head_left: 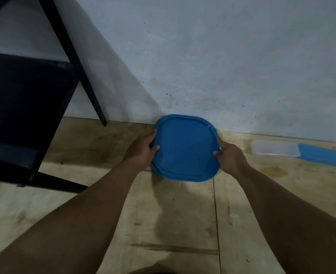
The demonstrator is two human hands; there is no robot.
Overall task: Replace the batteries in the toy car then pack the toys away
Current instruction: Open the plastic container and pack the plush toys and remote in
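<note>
Gripping one blue lid (184, 149): left hand (141, 148), right hand (230, 157).

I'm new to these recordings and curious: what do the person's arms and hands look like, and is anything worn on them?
Both forearms are bare up to the frame's edge, with no sleeves showing. The left hand and right hand wear no gloves, and no rings, watch or bracelets can be seen. No markings show in the dim light.
</note>
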